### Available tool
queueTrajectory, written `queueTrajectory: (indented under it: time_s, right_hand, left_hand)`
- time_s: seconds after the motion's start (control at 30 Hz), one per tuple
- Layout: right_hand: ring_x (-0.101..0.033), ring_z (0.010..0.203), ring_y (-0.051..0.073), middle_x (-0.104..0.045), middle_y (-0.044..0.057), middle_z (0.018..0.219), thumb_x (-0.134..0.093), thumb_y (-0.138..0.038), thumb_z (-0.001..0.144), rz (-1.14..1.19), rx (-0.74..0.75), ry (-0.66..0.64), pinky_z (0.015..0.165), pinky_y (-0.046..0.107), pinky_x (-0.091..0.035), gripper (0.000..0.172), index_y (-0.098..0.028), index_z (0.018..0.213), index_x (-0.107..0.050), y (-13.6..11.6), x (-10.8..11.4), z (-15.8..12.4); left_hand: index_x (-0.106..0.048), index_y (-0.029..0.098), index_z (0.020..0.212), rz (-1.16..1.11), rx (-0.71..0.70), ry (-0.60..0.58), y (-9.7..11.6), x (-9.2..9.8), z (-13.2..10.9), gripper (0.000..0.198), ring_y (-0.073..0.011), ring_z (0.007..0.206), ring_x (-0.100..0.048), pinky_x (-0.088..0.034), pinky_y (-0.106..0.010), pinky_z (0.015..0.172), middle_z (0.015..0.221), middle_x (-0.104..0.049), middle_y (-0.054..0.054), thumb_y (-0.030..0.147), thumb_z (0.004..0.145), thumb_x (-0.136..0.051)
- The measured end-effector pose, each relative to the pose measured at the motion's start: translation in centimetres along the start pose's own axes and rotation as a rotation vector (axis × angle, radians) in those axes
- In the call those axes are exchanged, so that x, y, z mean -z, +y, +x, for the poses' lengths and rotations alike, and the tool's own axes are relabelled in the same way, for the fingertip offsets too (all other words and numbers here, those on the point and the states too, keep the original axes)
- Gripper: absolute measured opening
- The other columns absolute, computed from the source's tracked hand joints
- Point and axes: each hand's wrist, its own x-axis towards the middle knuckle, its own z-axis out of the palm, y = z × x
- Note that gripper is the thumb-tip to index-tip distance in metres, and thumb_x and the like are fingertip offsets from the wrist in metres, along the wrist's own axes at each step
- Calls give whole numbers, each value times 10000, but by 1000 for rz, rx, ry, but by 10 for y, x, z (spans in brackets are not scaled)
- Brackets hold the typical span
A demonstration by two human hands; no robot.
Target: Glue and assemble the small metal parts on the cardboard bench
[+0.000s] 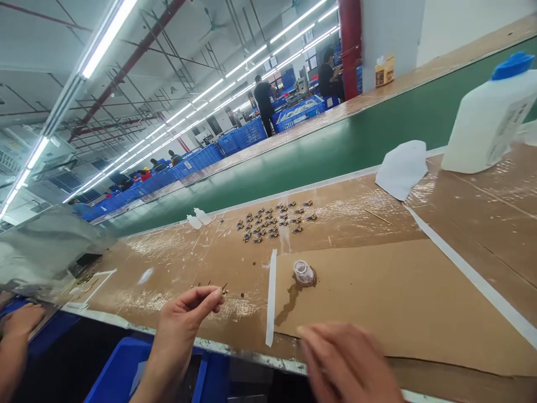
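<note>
Standing on the cardboard bench top [369, 296], a small clear cup [304, 273] holds brownish residue, well apart from a blue-capped white jug [489, 120]. The left hand's [188, 319] fingertips [212, 296] pinch together on a thin brass-coloured part [224, 290] just above the bench; the right hand [344, 364] is too blurred to tell its fingers.

Small brass fitting [224, 290] pinched in the left hand [187, 319]

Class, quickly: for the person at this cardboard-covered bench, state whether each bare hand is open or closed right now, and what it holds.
Left hand: closed in a pinch on a tiny brass-coloured metal part.
Right hand: motion-blurred, cannot be told.
</note>
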Motion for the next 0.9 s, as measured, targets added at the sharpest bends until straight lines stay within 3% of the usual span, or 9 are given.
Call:
queueTrajectory:
  time_s: [0.17,0.27,0.4,0.7,0.8,0.9]
  right_hand:
    - [-520,965,207,-590,60,985,-370,-66,808,-26,-82,-106,864,367,-314,226,-144,867,-574,-40,-84,1]
    - [-482,1063,247,-577,98,1063,-391,-57,769,-85,-97,-192,907,399,-270,218,-121,869,-573,-44,-110,3]
    - [-480,1073,253,-573,97,1089,-394,-76,776,-107,-75,-213,921,407,-258,199,-120,861,-569,-44,-119,0]
    - [-515,1046,220,-587,60,1084,-328,-74,839,-69,-47,-66,941,400,-270,224,-151,746,-517,-49,-142,-19]
    - [-523,1053,200,-585,38,1097,-349,-62,837,-65,-30,-78,972,382,-275,220,-159,742,-522,-55,-135,-17]
    - [-564,992,164,-607,-17,1048,-368,-75,857,-87,-21,-76,968,337,-326,241,-177,727,-544,-59,-110,-13]
  left_hand:
    - [-730,182,688,-119,51,51,-26,5,-8,202,-126,606,-591,-477,-201,653,594,-678,2,358,597,-769]
    - [-733,191,708,-148,52,55,-32,7,-7,186,-123,605,-592,-479,-186,630,604,-684,7,346,610,-763]
    - [-729,179,707,-144,51,69,-38,7,-3,201,-133,602,-591,-478,-193,607,606,-679,-1,362,624,-747]
    - [-723,183,701,-41,72,10,-48,3,7,204,-127,599,-573,-448,-183,590,605,-663,5,383,664,-713]
    - [-720,177,704,-2,95,-21,-49,1,9,226,-129,588,-571,-441,-186,573,590,-652,4,399,670,-700]
    - [-720,173,718,65,125,-69,-47,-3,11,246,-135,602,-573,-434,-190,570,615,-663,-5,413,678,-685]
